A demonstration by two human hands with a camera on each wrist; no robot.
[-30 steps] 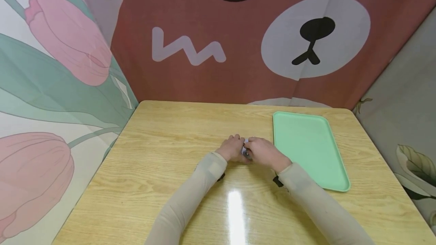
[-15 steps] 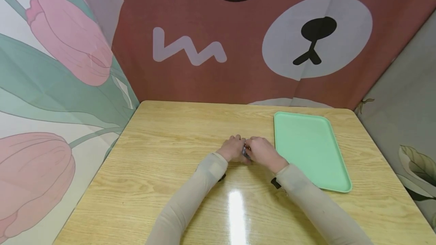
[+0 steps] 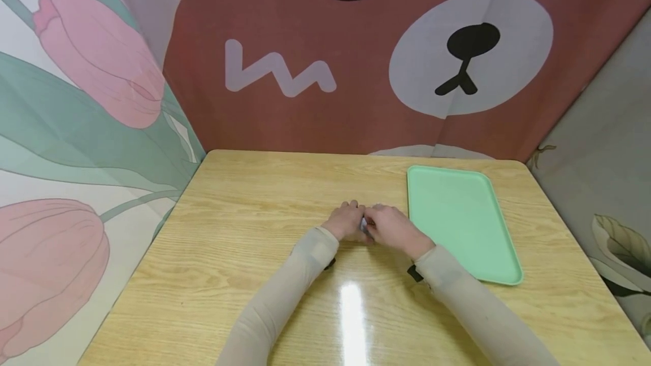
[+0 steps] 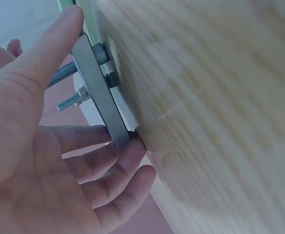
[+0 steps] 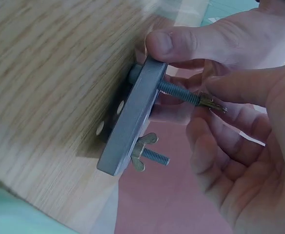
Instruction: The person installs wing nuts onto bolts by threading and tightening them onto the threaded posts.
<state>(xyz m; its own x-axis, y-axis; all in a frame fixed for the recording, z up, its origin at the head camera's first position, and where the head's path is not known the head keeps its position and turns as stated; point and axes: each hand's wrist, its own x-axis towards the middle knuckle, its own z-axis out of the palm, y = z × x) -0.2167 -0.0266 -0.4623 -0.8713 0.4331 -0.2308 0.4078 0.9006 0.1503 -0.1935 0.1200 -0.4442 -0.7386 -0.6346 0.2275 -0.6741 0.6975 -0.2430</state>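
A grey metal bar (image 5: pixel 135 119) with two threaded bolts stands on edge close above the table; whether it touches the wood is hard to tell. My left hand (image 3: pixel 347 222) holds the bar by its ends, thumb on one and fingers on the other, as the left wrist view shows. One wing nut (image 5: pixel 138 152) sits against the bar on the shorter exposed bolt (image 5: pixel 156 157). On the tip of the longer bolt (image 5: pixel 179 91) is a second wing nut (image 5: pixel 211 102), pinched by my right hand (image 3: pixel 394 229). In the head view the hands mostly cover the bar.
A light green tray (image 3: pixel 460 222) lies on the wooden table (image 3: pixel 254 196) just right of my right hand. Behind the table hangs a reddish-brown cloth (image 3: pixel 285 123) with a bear print. Printed curtains flank both sides.
Both hands stay in nearly the same place around the bar. My right fingers shift slightly at the bolt, and the visible bit of the bar between the hands changes a little.
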